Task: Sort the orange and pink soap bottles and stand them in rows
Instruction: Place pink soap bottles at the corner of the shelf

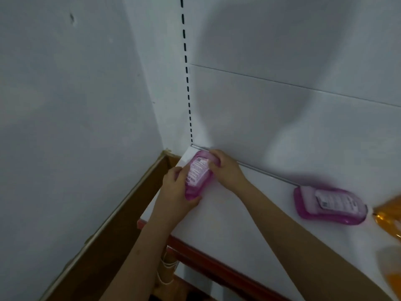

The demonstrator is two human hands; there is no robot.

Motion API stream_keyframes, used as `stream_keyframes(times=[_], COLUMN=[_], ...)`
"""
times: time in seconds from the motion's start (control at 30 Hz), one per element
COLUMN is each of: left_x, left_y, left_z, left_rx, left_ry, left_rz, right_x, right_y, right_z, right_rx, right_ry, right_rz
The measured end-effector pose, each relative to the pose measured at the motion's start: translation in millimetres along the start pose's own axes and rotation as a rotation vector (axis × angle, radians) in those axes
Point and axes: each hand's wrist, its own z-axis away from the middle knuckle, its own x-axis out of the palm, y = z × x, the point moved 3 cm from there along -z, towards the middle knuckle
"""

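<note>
A translucent pink soap bottle [198, 174] with a white printed label is gripped at frame centre by the left hand [176, 187] and right hand [226, 170], fingers curled round it, above the white shelf [238, 213]'s back-left corner.

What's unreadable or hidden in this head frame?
- Held pink bottle: label text blurred; cap covered by the right hand, base by the left hand.
- Orange bottles: cut off by the right edge, blurred; count unclear.
- Lying pink bottle: label too small to read.
</note>
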Motion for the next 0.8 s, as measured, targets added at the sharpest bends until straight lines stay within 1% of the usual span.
stream_keyframes(times=[0.07, 0.13, 0.17, 0.2, 0.27, 0.37, 0.43, 0.5, 0.53, 0.6, 0.67, 0.73, 0.8], left_x=[-1.6, 4.0, 10.1, 18.7, 39.6, 74.3, 96.1, 114.2, 122.7, 139.9, 157.5, 170.9, 177.7], left_y=[10.7, 31.5, 44.0, 56.7, 82.7, 119.4, 143.6, 168.4, 179.2, 195.4, 202.6, 203.0, 203.5], left_z=[1.0, 3.3, 4.9, 6.7, 11.4, 14.6, 12.1, 7.8, 4.9, -2.9, -12.3, -19.7, -23.6], left_rx=[0.065, 0.100, 0.110, 0.109, 0.110, 0.203, 0.258, 0.323, 0.347, 0.357, 0.314, 0.310, 0.311], left_ry=[0.073, 0.128, 0.130, 0.108, 0.002, -0.131, -0.212, -0.266, -0.293, -0.353, -0.438, -0.484, -0.484], left_rz=[-0.021, 0.026, 0.058, 0.099, 0.203, 0.273, 0.303, 0.318, 0.325, 0.327, 0.332, 0.318, 0.298], right_x=[-13.3, -35.9, -50.1, -66.0, -98.0, -143.8, -174.2, -197.6, -204.4, -208.0, -204.0, -200.2, -201.3], right_y=[2.2, 8.2, 11.8, 15.2, 25.2, 49.4, 75.4, 110.1, 126.8, 156.7, 176.9, 182.0, 183.5], right_z=[6.9, 17.9, 25.1, 33.9, 54.1, 91.3, 118.2, 141.3, 151.8, 166.3, 172.4, 173.9, 175.1], right_rx=[-0.014, -0.039, -0.047, -0.048, -0.038, -0.008, 0.086, 0.235, 0.318, 0.443, 0.501, 0.520, 0.508], right_ry=[0.037, 0.098, 0.134, 0.176, 0.267, 0.423, 0.561, 0.701, 0.734, 0.725, 0.658, 0.609, 0.605], right_rz=[0.036, 0.062, 0.068, 0.080, 0.105, 0.134, 0.157, 0.218, 0.245, 0.236, 0.128, 0.028, -0.023])
